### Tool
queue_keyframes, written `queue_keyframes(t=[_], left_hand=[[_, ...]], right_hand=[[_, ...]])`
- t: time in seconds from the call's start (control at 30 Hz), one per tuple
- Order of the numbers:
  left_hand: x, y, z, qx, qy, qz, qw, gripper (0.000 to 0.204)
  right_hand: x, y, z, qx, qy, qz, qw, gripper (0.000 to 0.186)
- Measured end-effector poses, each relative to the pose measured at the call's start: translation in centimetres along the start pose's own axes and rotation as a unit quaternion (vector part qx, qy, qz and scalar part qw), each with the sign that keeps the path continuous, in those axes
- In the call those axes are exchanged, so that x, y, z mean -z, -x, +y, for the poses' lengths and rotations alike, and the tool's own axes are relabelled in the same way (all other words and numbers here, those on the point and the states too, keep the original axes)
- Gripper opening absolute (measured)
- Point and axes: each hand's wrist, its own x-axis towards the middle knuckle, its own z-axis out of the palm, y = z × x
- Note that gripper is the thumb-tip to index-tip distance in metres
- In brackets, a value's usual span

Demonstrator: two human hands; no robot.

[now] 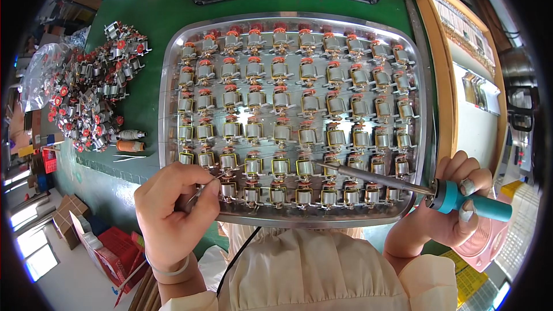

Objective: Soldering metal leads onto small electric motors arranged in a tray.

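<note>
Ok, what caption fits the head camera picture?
Right hand holding a teal-handled soldering iron, left hand pinching thin silvery wire, above a rectangular metal tray of silver-and-red parts.

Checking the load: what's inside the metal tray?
Rows of small silver electrical components. The left hand covers the near-left corner of the metal tray, so anything there is hidden.

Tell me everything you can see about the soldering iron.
The soldering iron has a smooth teal handle, plastic by its look, with a dark collar at the front, then a long, slim grey metal shaft narrowing toward the tip. The right hand grips it by the handle. It slants over the right part of the metal tray, pointing left and slightly away from the wearer, above rows of small components. Whether the tip touches one is unclear.
</note>
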Motion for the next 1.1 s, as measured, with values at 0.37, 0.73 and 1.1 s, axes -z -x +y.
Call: queue_keyframes(t=[0.37, 0.73, 1.1], left_hand=[[-0.2, -0.1, -0.5, 0.004, 0.026, -0.023, 0.999, 0.011], [-0.3, -0.4, -0.8, -0.017, 0.026, -0.036, 0.999, 0.01], [0.0, -0.3, -0.2, -0.014, 0.032, -0.023, 0.999, 0.011]], right_hand=[[-2.3, 0.4, 0.2, -0.016, 0.062, -0.028, 0.998, 0.027], [-3.1, 0.2, 0.6, -0.034, 0.072, -0.064, 0.995, 0.022], [-2.1, 0.4, 0.1, 0.032, 0.04, -0.001, 0.999, 0.02]])
